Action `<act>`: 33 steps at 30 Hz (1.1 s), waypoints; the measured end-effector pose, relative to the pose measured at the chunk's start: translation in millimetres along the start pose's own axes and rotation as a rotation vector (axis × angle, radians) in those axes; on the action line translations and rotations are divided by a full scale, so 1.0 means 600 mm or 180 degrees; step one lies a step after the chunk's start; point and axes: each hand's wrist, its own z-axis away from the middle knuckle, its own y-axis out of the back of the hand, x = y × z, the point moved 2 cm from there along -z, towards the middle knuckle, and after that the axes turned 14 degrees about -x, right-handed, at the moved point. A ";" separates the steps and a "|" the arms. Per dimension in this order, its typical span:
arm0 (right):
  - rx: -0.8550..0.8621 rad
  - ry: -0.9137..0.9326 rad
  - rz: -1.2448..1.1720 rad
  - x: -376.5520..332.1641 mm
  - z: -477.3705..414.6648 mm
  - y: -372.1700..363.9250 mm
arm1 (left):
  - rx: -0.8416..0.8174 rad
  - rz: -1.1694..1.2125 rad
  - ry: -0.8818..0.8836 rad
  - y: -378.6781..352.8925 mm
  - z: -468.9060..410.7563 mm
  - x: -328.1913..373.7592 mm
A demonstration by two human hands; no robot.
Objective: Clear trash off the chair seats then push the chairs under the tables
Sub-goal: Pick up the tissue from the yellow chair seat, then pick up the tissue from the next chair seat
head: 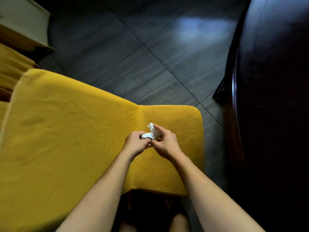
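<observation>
A yellow cushioned chair (pixel 66 131) fills the lower left of the head view, its seat (pixel 180 118) reaching toward the right. Above the seat I hold a crumpled white tissue (pixel 151 133) between both hands. My left hand (pixel 136 144) is closed on its left end. My right hand (pixel 165 142) pinches its right side with curled fingers. The tissue's lower part is hidden between my fingers.
A dark glossy wooden table (pixel 270 97) runs down the right edge, close to the seat's right side. Dark tiled floor (pixel 142 52) lies beyond the chair. Another yellow cushion (pixel 11 67) and a pale piece of furniture (pixel 21 22) sit at the far left.
</observation>
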 end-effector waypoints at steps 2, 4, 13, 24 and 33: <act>0.0003 0.0169 0.0060 -0.055 0.016 0.014 | 0.0032 0.0399 -0.0132 0.029 0.037 0.036; 0.0015 0.0403 0.0158 -0.111 0.030 0.023 | 0.0114 0.0779 -0.0272 0.059 0.070 0.075; 0.0852 0.0919 0.0134 -0.373 0.083 0.018 | 0.0297 0.0388 -0.0982 0.259 0.244 0.195; 0.1736 0.0710 0.0394 -0.642 0.130 -0.121 | 0.0844 -0.0866 -0.1439 0.581 0.419 0.123; 0.2088 0.0460 0.0902 -0.760 0.081 -0.194 | 0.1177 -0.2067 -0.1555 0.747 0.440 0.098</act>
